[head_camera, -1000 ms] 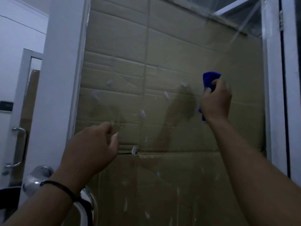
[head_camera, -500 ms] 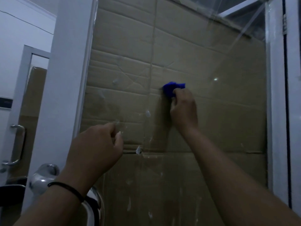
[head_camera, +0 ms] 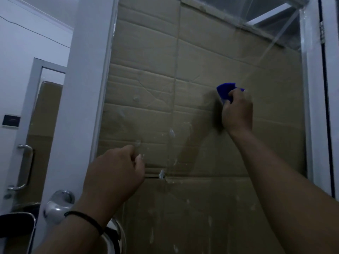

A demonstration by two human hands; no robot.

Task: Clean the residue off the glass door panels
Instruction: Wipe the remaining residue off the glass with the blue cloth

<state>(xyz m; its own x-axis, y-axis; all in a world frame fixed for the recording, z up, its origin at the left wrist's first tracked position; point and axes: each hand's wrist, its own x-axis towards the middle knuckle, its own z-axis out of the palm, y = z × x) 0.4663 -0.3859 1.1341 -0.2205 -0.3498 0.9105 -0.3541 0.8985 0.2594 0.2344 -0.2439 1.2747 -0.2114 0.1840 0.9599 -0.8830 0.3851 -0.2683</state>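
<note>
Two hands: my right hand (head_camera: 237, 110) grips the blue cloth (head_camera: 226, 91) on the glass panel (head_camera: 211, 61); residue specks (head_camera: 171, 133) lie at its eight o'clock, nearer my curled, seemingly empty left hand (head_camera: 114, 175).

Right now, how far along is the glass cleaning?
Done: the upper glass looks mostly free of white specks. In hand: the right hand grips a blue cloth against the pane at mid height; the left hand, fingers curled, is at a speck lower left. Left: white residue near the middle seam and streaks across the lower pane.
</note>
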